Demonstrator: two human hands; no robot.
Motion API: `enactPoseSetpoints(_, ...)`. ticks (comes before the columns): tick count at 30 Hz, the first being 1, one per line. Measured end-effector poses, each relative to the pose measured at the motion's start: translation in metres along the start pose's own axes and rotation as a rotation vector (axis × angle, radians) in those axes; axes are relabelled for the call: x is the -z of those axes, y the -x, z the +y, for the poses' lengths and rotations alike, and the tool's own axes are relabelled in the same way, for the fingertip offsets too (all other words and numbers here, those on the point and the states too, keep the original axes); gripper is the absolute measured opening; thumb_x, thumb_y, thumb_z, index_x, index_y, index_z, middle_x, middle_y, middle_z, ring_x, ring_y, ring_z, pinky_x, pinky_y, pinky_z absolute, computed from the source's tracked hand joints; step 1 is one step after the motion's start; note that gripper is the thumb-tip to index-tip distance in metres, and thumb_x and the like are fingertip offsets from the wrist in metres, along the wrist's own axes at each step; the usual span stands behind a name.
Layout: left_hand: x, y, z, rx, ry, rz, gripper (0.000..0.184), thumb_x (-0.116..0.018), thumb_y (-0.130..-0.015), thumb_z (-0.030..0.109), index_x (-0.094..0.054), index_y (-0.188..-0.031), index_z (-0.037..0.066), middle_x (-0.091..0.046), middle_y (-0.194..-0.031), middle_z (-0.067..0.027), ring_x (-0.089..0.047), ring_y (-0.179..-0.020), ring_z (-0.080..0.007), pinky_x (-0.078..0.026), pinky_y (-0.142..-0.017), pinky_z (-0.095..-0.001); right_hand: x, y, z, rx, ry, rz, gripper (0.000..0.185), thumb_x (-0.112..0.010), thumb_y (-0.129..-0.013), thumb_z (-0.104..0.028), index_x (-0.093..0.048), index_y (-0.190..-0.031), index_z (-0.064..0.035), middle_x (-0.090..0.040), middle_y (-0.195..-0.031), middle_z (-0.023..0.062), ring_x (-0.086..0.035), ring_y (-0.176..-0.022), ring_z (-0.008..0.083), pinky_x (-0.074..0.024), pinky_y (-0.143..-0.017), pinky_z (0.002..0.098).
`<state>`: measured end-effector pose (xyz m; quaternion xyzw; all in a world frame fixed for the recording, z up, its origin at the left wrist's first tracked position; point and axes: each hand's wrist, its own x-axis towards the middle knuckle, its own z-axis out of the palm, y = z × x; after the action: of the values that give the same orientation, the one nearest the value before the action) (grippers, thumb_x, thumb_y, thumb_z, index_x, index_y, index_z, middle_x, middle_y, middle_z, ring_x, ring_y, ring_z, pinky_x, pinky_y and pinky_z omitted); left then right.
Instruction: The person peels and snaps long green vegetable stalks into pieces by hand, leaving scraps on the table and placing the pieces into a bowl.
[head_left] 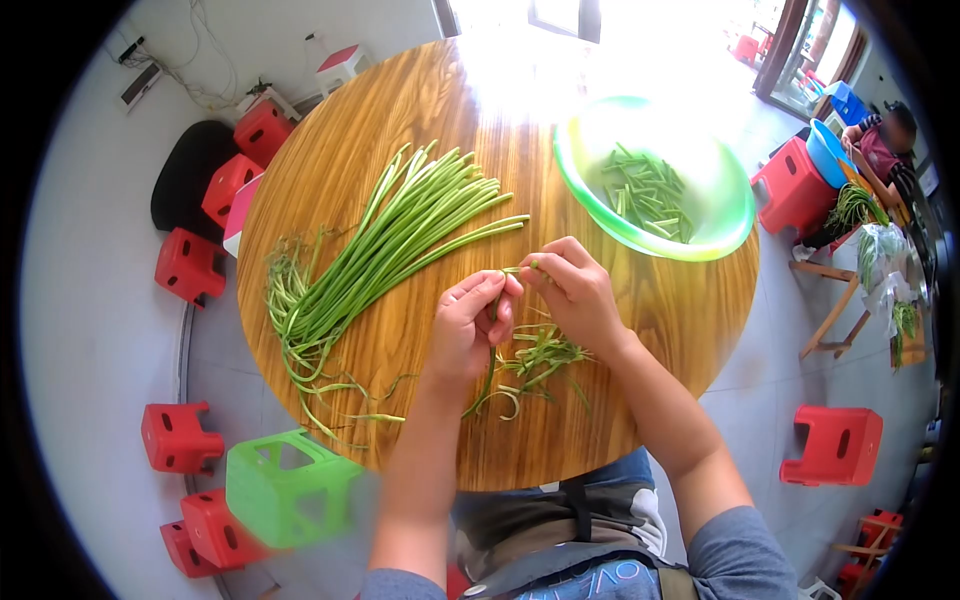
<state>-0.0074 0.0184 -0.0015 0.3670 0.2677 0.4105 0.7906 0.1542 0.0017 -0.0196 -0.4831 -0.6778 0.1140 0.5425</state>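
Note:
My left hand (468, 318) is closed round a green garlic scape (489, 378), whose lower length hangs down below the palm. Close beside it, the fingers of my right hand (575, 290) pinch the scape's upper end. Under my hands lies a small heap of trimmed scape ends (545, 358). A large bundle of garlic scapes (395, 240) spreads over the left of the table, thin curly tips toward the lower left. Short cut pieces (648, 195) rest inside a green-rimmed bowl (745, 225) at the right.
The round wooden table (600, 425) fills the middle. Around it stand red stools (190, 265) and a green stool (290, 490). At the far right, another person (885, 145) sits by a blue basin (830, 153) and a wooden-legged stand (835, 310) with greens.

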Motion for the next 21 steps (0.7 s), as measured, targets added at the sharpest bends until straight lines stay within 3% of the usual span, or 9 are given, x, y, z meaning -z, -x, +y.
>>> enactPoseSetpoints(1,-0.002,0.0,0.0,0.008,0.015,0.015,0.02,-0.047,-0.091,0.017,-0.058,-0.087,0.001,-0.051,-0.062,-0.0014,-0.039,-0.045,-0.0072,-0.031,-0.042,-0.0198,0.0,0.0,0.001,-0.037,-0.034,0.0,0.01,-0.061,-0.084,-0.013,-0.06,-0.085,-0.0028,-0.056,-0.081,0.0076,-0.054,-0.062,0.0181,-0.0441,-0.056,0.028)
enactPoseSetpoints(4,-0.005,0.001,0.001,0.005,0.055,0.039,0.021,-0.047,-0.092,0.018,-0.058,-0.092,0.0,-0.047,-0.062,0.0009,-0.036,-0.047,-0.0061,-0.03,-0.044,-0.0205,0.008,-0.002,0.0,-0.629,-0.459,-0.149,0.017,-0.053,-0.089,-0.019,-0.059,-0.088,-0.0035,-0.059,-0.083,0.0048,-0.052,-0.064,0.013,-0.0412,-0.059,0.0239)
enactPoseSetpoints(6,-0.004,0.001,0.001,-0.024,0.073,0.021,0.019,-0.05,-0.091,0.02,-0.059,-0.093,0.003,-0.039,-0.058,0.0065,-0.033,-0.049,-0.0029,-0.026,-0.044,-0.0199,0.011,-0.006,0.005,-0.722,-0.798,-0.077,0.021,-0.049,-0.092,-0.023,-0.058,-0.089,-0.0043,-0.06,-0.085,0.0039,-0.051,-0.066,0.0107,-0.0404,-0.06,0.0229)
enactPoseSetpoints(8,0.004,-0.002,0.002,-0.013,0.078,-0.061,0.024,-0.045,-0.093,0.019,-0.058,-0.102,0.0,-0.047,-0.064,0.0015,-0.037,-0.051,-0.0061,-0.03,-0.047,-0.0198,0.015,-0.01,0.003,-0.805,-1.084,-0.006,0.023,-0.044,-0.093,-0.025,-0.056,-0.089,-0.0058,-0.062,-0.086,0.0046,-0.048,-0.066,0.0096,-0.0411,-0.062,0.0236)
enactPoseSetpoints(11,0.001,-0.001,0.003,0.001,0.011,-0.052,0.026,-0.045,-0.093,0.016,-0.057,-0.108,-0.001,-0.053,-0.069,-0.0007,-0.041,-0.054,-0.0074,-0.033,-0.049,-0.0192,0.022,-0.014,-0.007,-0.864,-1.267,0.009,0.019,-0.046,-0.093,-0.023,-0.055,-0.087,-0.0069,-0.061,-0.086,0.0052,-0.045,-0.064,0.0089,-0.0392,-0.056,0.0218)
enactPoseSetpoints(14,-0.01,0.003,0.004,0.017,-0.147,0.037,0.023,-0.049,-0.091,0.013,-0.058,-0.107,0.0,-0.055,-0.071,-0.0007,-0.044,-0.056,-0.0067,-0.035,-0.05,-0.0189,0.017,-0.006,0.009,-0.775,-1.347,-0.047,0.014,-0.052,-0.091,-0.02,-0.056,-0.091,-0.0062,-0.061,-0.084,0.0057,-0.044,-0.061,0.0082,-0.036,-0.049,0.0201)
enactPoseSetpoints(17,-0.016,0.005,0.004,0.022,-0.283,0.07,0.02,-0.053,-0.089,0.012,-0.06,-0.105,0.001,-0.057,-0.072,-0.0008,-0.047,-0.056,-0.0059,-0.036,-0.05,-0.0184,0.014,-0.003,0.015,-0.761,-1.23,-0.147,0.015,-0.057,-0.088,-0.018,-0.057,-0.094,-0.0045,-0.059,-0.077,0.0035,-0.042,-0.058,0.0066,-0.0318,-0.043,0.0191)
enactPoseSetpoints(21,-0.01,0.002,-0.001,0.044,-0.357,0.077,0.021,-0.054,-0.089,0.014,-0.06,-0.104,0.001,-0.058,-0.071,-0.0002,-0.048,-0.055,-0.0056,-0.036,-0.05,-0.0176,0.016,-0.006,-0.004,-0.714,-0.954,-0.167,0.014,-0.062,-0.085,-0.014,-0.06,-0.094,-0.0036,-0.055,-0.07,0.0005,-0.047,-0.061,0.0076,-0.0396,-0.054,0.0204)
